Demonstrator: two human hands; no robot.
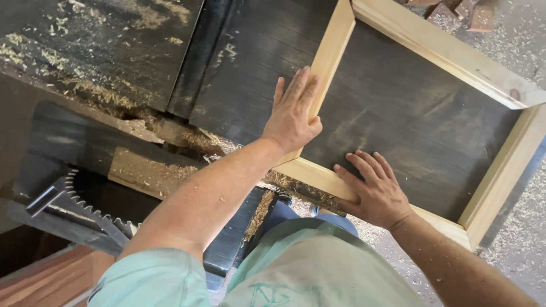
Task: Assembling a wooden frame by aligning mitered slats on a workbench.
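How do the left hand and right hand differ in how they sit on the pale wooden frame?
The left hand lies flat along the pale wooden frame's left rail, fingers together, pointing up it; the right hand presses the near rail, fingers spread over the dark worktop inside. Both rest palm-down, open, beside the same corner, with no grip.

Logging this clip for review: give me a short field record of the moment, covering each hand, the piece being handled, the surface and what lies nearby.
left hand: flat, palm down, on the left rail of the pale rectangular wooden frame
right hand: flat, fingers spread, on the frame's near rail by the corner
frame: lies flat, open in the middle, joined at its corners
surface: dark worn wooden worktop dusted with sawdust
nearby: toothed metal saw blade at lower left
floor: sawdust scattered at right
grip: neither hand closed around anything
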